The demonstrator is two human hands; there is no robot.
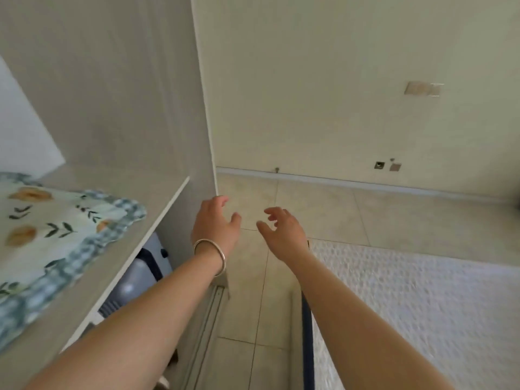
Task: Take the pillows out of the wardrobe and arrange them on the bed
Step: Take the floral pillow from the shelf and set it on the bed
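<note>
A flat pillow (47,235) with orange flowers, green leaves and a blue-grey ruffled edge lies on the wardrobe shelf (118,249) at the left. The bed (416,311), covered in white textured fabric, fills the lower right. My left hand (215,220), with a silver bangle on the wrist, is held out in front of the wardrobe's right side panel, fingers apart and empty. My right hand (281,229) is stretched out beside it over the tiled floor, also empty with fingers spread. Both hands are to the right of the pillow and not touching it.
Under the shelf stands a pale blue suitcase (135,280). A sliding-door track (208,327) runs along the wardrobe's foot. A narrow strip of tiled floor (253,291) separates wardrobe and bed. The cream wall (337,108) behind carries sockets low down.
</note>
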